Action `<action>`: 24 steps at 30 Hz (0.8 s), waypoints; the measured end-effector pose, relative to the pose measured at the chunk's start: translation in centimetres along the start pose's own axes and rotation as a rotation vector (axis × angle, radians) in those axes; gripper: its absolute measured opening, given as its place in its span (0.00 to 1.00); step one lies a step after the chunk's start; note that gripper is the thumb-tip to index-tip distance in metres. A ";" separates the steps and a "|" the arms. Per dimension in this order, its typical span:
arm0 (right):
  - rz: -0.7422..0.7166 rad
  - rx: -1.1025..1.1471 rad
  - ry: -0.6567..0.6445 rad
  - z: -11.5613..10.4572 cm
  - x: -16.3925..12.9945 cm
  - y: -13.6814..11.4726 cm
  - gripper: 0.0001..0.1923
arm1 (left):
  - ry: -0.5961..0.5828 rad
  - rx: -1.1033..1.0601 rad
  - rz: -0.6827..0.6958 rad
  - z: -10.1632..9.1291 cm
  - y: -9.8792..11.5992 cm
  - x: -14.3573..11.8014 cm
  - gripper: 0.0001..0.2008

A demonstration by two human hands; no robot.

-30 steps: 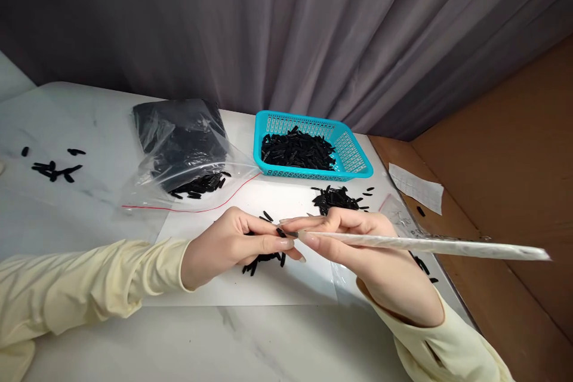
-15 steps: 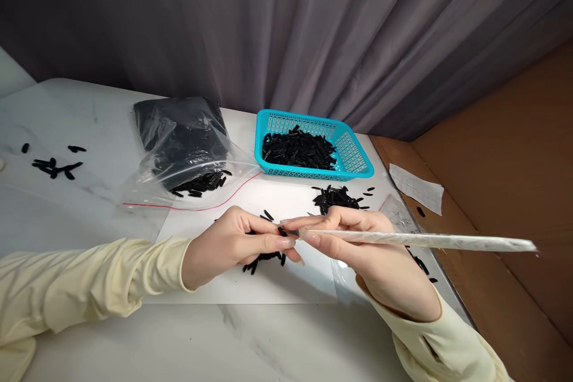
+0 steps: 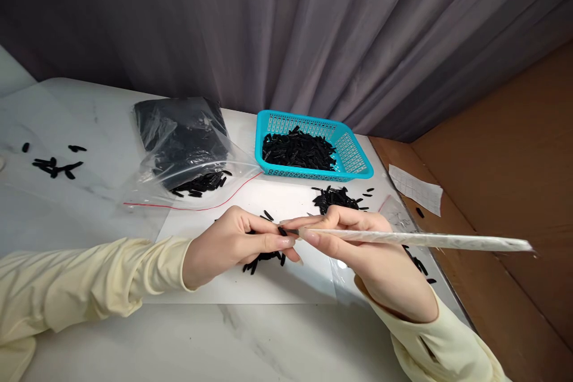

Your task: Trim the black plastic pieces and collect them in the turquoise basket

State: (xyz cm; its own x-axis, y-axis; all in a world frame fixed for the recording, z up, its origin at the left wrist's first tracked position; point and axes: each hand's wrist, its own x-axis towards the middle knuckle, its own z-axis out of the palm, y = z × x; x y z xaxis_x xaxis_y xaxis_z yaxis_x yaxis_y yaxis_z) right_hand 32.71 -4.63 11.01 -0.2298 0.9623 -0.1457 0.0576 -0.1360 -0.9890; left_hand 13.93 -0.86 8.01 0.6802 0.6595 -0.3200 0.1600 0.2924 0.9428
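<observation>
Grey curtain (image 3: 201,24) backs a marbled white table (image 3: 179,346). At its middle, the left hand (image 3: 237,245) pinches a small black piece (image 3: 282,231), apparently to steady it; the right hand (image 3: 371,262) grips a slim white stick (image 3: 470,241) like a pen, perhaps for fine control. Whether the stick's dark tip (image 3: 292,231) touches the piece is hard to tell. Beneath lies a loose pile (image 3: 264,259) on a white sheet (image 3: 201,286), seemingly within easy reach. Beyond, a blue basket (image 3: 313,174) and clear bag (image 3: 143,191) hold more, likely set back for elbow room.

Near tabletop (image 3: 192,340) free, basket (image 3: 308,174) beyond right hand (image 3: 360,258)
</observation>
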 end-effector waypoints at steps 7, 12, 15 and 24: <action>0.022 -0.034 -0.001 0.3 -0.2 -0.4 0.10 | 0.008 0.021 0.002 0.1 0.1 0.2 0.14; -0.107 -0.270 0.074 1.2 -0.8 -0.3 0.09 | 0.030 0.055 0.006 0.0 -0.2 0.3 0.15; -0.193 -0.489 0.108 1.8 -1.2 0.0 0.06 | 0.040 0.073 -0.008 -0.1 -0.2 0.2 0.14; -0.647 -0.818 0.150 2.9 -1.6 2.1 0.10 | 0.080 0.116 0.021 0.3 -0.1 0.4 0.13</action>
State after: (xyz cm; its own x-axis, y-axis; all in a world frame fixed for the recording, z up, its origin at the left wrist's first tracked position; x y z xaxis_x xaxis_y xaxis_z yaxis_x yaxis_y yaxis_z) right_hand 30.35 -7.17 9.11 -0.3314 0.8213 0.4644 0.6179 0.5609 -0.5509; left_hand 14.41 -0.79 7.80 0.6260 0.7188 -0.3024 0.2313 0.1993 0.9523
